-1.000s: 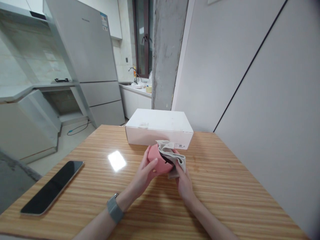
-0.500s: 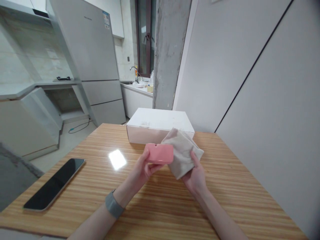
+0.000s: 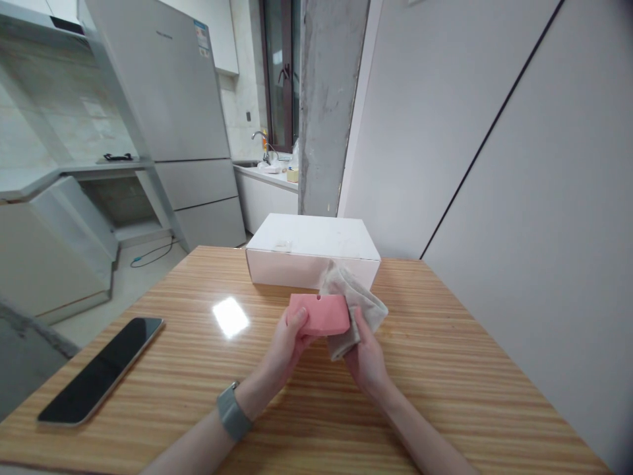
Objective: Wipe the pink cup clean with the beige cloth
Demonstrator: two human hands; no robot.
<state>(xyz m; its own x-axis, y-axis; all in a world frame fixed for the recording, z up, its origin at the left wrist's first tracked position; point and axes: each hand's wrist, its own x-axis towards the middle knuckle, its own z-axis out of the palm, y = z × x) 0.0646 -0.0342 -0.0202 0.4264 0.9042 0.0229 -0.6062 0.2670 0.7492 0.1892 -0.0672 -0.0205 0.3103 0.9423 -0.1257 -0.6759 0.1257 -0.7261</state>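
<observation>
The left hand (image 3: 287, 346) curls around a pink rectangular case (image 3: 319, 315), thumb pressed on its face, while the right hand (image 3: 366, 359) pinches a beige cloth (image 3: 349, 293) against the case's right end. Both are over the wooden counter (image 3: 420, 369), with a smartphone (image 3: 101, 369) lying well left and a white cardboard box (image 3: 311, 260) just behind.

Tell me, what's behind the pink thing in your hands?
Behind the pink case stands a white cardboard box. A crumpled beige cloth rises behind the case's right end, covering part of the box's front, so that part can't be seen.
</observation>
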